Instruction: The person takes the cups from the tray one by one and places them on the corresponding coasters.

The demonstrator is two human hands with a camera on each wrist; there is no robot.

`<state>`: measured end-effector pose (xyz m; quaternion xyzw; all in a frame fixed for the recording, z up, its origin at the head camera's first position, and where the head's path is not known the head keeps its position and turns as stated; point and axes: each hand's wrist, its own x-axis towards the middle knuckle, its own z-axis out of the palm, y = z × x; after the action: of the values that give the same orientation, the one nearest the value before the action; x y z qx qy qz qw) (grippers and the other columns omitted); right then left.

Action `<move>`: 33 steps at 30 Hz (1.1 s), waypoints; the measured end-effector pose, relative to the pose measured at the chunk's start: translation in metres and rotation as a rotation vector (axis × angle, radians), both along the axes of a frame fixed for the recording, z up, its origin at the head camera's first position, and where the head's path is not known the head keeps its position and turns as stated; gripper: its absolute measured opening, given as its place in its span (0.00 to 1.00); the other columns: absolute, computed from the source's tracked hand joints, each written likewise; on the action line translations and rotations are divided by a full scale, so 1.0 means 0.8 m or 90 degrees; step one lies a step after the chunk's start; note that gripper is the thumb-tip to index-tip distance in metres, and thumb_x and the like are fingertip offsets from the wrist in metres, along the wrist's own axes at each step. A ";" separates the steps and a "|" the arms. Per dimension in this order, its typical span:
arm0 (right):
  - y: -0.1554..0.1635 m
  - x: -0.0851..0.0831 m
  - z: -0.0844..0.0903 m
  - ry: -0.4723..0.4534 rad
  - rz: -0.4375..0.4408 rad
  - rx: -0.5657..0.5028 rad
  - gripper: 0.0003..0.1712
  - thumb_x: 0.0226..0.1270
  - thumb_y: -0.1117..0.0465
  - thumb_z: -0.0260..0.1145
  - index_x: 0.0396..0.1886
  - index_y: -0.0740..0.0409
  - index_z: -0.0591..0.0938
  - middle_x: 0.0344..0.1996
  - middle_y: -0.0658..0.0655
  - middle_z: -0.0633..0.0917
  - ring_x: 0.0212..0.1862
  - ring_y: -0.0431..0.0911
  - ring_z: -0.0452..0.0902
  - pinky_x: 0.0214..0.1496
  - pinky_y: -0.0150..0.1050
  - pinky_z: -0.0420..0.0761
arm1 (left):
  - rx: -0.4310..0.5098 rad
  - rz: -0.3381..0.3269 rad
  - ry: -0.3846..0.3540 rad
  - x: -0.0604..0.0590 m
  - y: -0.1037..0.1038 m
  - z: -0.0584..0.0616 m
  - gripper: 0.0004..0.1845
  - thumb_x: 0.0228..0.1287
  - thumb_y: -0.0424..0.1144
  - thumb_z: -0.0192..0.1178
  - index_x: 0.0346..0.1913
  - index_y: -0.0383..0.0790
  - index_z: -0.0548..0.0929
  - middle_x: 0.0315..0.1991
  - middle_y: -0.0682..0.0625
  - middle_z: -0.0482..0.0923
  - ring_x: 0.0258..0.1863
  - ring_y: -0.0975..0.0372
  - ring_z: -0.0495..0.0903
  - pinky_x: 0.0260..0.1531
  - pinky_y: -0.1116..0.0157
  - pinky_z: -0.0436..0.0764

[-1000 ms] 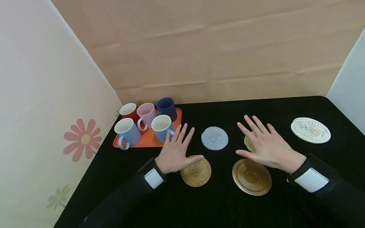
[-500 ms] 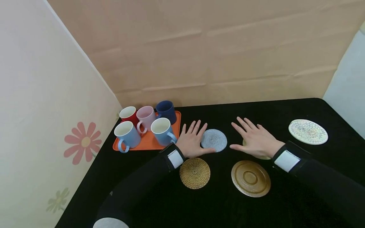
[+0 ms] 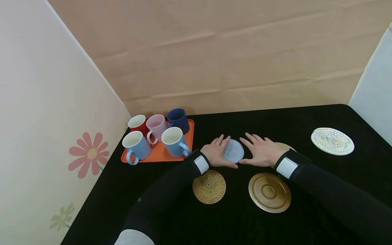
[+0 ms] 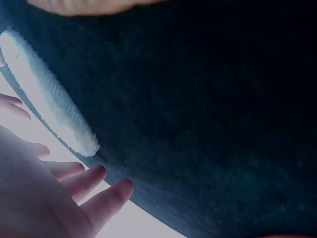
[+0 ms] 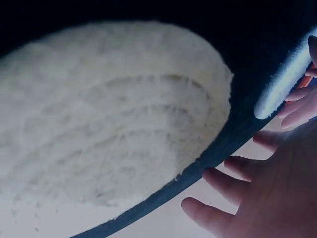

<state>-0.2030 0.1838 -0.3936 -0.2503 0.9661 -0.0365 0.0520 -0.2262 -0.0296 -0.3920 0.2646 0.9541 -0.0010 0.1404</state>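
Observation:
In the head view a round pale blue coaster [image 3: 235, 151] lies on the black table between the two hands. My left hand [image 3: 218, 152] is at its left edge, fingers spread and overlapping it in this view. My right hand [image 3: 260, 151] hovers at its right side with fingers extended, thumb low. Behind the right hand and wrist, a beige coaster [image 3: 284, 146] is partly hidden. The left wrist view has the pale blue coaster [image 4: 52, 94] past the left fingers [image 4: 111, 198]. In the right wrist view the beige coaster [image 5: 119, 124] looms large beside the right fingers [image 5: 225, 186]. Neither hand holds anything.
An orange tray [image 3: 159, 154] at the left carries several mugs, among them a pink mug [image 3: 157, 126] and a navy mug [image 3: 178, 119]. Nearer lie a woven straw coaster [image 3: 209, 187] and a brown round plate [image 3: 269, 193]. A white speckled mat [image 3: 332, 141] lies far right.
Both hands have moved inward towards the pale blue coaster, the left rightward and forward, the right leftward. The beige coaster shows more behind the right hand. The coasters and mugs stay put.

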 end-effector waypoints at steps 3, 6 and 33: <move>-0.004 -0.002 -0.001 -0.021 -0.003 0.014 0.53 0.61 0.28 0.57 0.73 0.61 0.63 0.69 0.72 0.61 0.67 0.68 0.59 0.59 0.69 0.63 | -0.007 0.003 0.004 -0.005 0.005 -0.007 0.61 0.50 0.75 0.58 0.78 0.51 0.41 0.77 0.46 0.43 0.73 0.54 0.53 0.58 0.54 0.72; -0.007 -0.003 -0.002 -0.030 -0.001 0.019 0.53 0.60 0.27 0.57 0.72 0.62 0.64 0.68 0.73 0.63 0.66 0.68 0.60 0.58 0.68 0.66 | -0.010 0.003 0.014 -0.011 0.008 -0.014 0.61 0.49 0.75 0.59 0.78 0.50 0.42 0.77 0.46 0.47 0.72 0.54 0.56 0.57 0.54 0.73; -0.010 -0.011 -0.005 -0.047 -0.007 0.028 0.52 0.60 0.27 0.56 0.71 0.61 0.66 0.66 0.75 0.64 0.64 0.70 0.61 0.56 0.64 0.70 | -0.038 -0.028 0.087 -0.011 0.018 -0.002 0.56 0.48 0.71 0.63 0.74 0.40 0.57 0.64 0.45 0.66 0.57 0.58 0.69 0.49 0.63 0.77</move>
<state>-0.2120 0.1760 -0.3975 -0.2421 0.9654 -0.0247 0.0933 -0.2353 -0.0152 -0.3935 0.2803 0.9550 -0.0507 0.0827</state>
